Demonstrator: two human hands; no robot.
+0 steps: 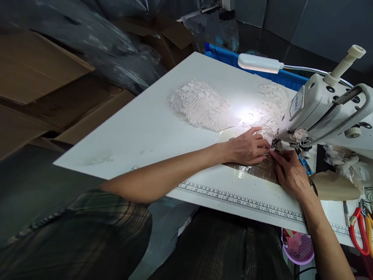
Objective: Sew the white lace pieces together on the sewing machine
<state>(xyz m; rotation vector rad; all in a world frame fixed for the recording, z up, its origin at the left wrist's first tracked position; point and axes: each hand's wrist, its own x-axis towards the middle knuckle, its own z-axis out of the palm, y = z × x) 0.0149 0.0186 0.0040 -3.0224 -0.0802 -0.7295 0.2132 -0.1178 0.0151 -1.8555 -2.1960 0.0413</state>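
My left hand lies on the white sewing table, fingers pressed together on a piece of white lace right at the presser foot of the white sewing machine. Just below the foot, my right hand pinches the same lace at its near edge. A second pile of white lace lies apart, farther back on the table under the lamp's glare.
A white lamp on a gooseneck hangs over the table. A ruler strip runs along the front edge. Red-handled scissors lie at the right, a purple basket hangs below. Cardboard boxes and plastic bags stand left.
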